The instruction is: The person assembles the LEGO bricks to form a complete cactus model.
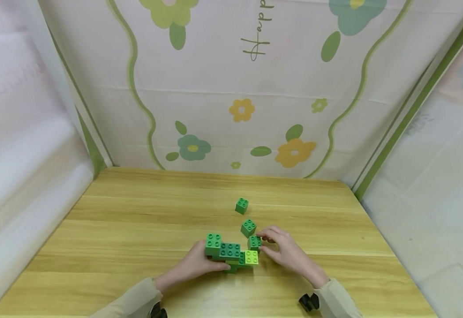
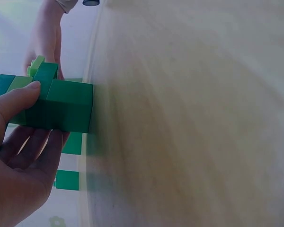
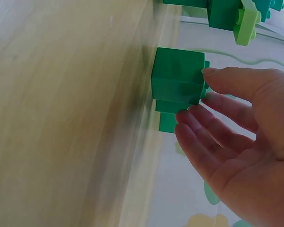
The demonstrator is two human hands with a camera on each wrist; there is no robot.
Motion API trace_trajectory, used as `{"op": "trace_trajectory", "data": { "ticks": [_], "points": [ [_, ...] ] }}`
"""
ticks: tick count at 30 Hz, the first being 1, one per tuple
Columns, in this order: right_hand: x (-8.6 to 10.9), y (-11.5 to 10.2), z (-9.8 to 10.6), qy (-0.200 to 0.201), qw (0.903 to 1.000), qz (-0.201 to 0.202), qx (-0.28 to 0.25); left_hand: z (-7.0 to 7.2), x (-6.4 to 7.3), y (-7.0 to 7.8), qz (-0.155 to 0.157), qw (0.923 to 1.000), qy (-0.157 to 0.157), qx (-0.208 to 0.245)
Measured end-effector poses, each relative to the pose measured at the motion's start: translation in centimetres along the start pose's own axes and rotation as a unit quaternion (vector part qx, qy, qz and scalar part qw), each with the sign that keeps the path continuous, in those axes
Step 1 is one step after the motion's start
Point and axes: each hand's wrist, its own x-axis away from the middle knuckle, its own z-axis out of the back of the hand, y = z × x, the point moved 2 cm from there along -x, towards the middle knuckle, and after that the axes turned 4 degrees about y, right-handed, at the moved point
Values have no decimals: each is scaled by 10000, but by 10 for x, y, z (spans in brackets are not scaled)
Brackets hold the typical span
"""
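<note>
In the head view my left hand [image 1: 201, 260] grips a built-up piece of green toy building bricks [image 1: 230, 250], thumb on the near side. A lime brick [image 1: 251, 257] sits at its right end. From the left wrist view, the thumb presses one face of the piece, with the other fingers beneath it. My right hand [image 1: 288, 254] is at a loose green brick [image 1: 254, 243] standing on the table. Its thumb and fingers are apart and gently bent, as the right wrist view shows, with the thumb tip right at the brick's [image 3: 177, 73] studded side.
Two more green bricks, a nearer one [image 1: 248, 228] and a farther one [image 1: 242, 206], stand behind on the wooden table [image 1: 156, 212]. A white cloth with printed flowers [image 1: 199, 88] rises at the table's back edge, and pale cloth walls flank both sides.
</note>
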Motion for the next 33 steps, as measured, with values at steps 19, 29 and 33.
{"op": "trace_trajectory", "data": {
  "ticks": [19,29,33],
  "points": [
    [1,5,-6,-182,9991,-322,-191,0,1,0,-45,10000,18,-26],
    [2,3,-6,-64,9991,-371,-216,0,1,-1,-69,10000,-10,46],
    [3,1,-4,29,9992,-345,-211,0,1,-1,-71,10000,-3,59]
  ]
}}
